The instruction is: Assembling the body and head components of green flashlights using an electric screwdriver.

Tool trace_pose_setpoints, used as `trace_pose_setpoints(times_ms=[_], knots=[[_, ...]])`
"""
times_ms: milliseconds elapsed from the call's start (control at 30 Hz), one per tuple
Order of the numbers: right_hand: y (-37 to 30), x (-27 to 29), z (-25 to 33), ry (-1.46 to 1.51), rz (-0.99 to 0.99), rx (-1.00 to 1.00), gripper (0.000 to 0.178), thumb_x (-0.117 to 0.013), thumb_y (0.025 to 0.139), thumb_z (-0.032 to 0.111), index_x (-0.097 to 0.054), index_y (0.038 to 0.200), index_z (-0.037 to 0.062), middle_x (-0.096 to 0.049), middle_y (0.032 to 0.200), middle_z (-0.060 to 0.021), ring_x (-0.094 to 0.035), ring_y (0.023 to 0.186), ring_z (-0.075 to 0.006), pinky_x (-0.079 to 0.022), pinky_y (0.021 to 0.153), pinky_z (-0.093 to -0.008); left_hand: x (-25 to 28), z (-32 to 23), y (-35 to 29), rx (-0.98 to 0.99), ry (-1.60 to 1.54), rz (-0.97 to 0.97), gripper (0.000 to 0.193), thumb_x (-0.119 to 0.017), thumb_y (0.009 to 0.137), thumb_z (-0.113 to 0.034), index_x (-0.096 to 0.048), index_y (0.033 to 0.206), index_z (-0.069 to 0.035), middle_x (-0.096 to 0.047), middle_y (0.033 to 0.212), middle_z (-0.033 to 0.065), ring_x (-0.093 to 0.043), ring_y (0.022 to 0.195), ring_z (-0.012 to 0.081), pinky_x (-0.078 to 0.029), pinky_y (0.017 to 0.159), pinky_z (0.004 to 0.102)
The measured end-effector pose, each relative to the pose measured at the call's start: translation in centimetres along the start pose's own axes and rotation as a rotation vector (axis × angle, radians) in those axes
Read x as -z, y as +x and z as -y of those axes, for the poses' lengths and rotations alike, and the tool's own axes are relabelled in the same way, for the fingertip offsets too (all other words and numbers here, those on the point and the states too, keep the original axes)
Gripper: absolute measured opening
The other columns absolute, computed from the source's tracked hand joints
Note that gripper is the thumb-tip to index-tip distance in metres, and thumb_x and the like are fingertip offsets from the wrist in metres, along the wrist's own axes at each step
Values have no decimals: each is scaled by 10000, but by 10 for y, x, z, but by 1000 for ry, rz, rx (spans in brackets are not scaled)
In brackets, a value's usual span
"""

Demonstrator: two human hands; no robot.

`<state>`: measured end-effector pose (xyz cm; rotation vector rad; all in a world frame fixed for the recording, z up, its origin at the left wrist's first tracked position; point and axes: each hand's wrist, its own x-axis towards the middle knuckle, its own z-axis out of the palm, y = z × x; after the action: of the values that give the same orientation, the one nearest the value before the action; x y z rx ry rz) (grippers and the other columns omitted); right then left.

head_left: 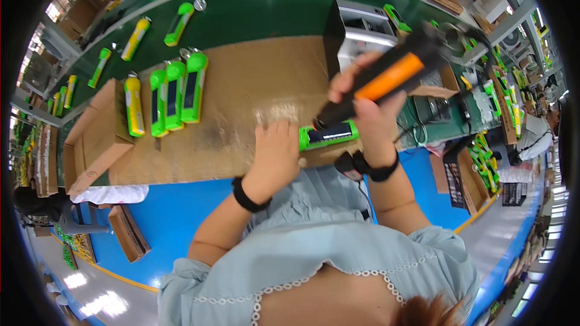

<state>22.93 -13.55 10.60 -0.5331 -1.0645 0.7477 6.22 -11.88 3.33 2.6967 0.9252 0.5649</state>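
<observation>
My right hand is wrapped round a black electric screwdriver with an orange stripe. The tool slants down to the left, and its tip is at the near green lamp, which has a dark panel on its upper side. Whether the tip touches the lamp I cannot tell. My left hand grips the lamp's left end against the cardboard sheet, its fingertips partly hidden. To the left stand out several finished-looking lamps: green ones side by side and a yellow one.
An open cardboard box sits at the bench's left end. Behind the screwdriver stands a silver-and-black machine. More lamps lie on the green bench beyond. A crate and box of green parts are at the right.
</observation>
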Motion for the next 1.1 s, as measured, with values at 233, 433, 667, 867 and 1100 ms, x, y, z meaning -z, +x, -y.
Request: trace_pose_setpoints(times_ms=[233,433,667,867,1100], knots=[[-39,39,69,-113,-179,45,658,-833,625,287,-418,1062,23,-519,738,-72,-557,639,-160,-493,563,-263,20,20,-26,258,186,15,552,-770,630,-231,-536,1061,24,-506,954,178,-508,927,325,-354,828,434],[-28,37,33,-72,-207,-13,594,-803,635,78,-444,1102,6,-579,783,-78,-597,668,-164,-508,603,-280,-32,90,123,208,207,-107,530,-672,751,-453,-576,996,8,-545,1012,221,-553,898,383,-469,717,456],[-9,60,19,-363,-263,25,531,-769,658,27,-465,1092,-11,-583,810,-94,-591,731,-164,-493,650,-287,11,89,175,431,270,16,513,-653,773,-467,-598,1020,-21,-591,1064,183,-594,982,374,-493,795,485],[-11,94,33,-508,-357,128,437,-724,715,73,-471,1060,-18,-577,761,-97,-576,651,-160,-476,608,-272,35,142,43,736,609,-50,495,-697,751,-370,-508,1104,-77,-544,931,166,-581,878,368,-505,711,455],[38,103,32,-492,-453,454,329,-669,783,85,-484,1034,-22,-580,781,-114,-584,652,-189,-473,613,-296,41,111,2,442,199,23,536,-694,778,-275,-466,1231,-106,-559,893,273,-585,803,417,-487,684,445]])
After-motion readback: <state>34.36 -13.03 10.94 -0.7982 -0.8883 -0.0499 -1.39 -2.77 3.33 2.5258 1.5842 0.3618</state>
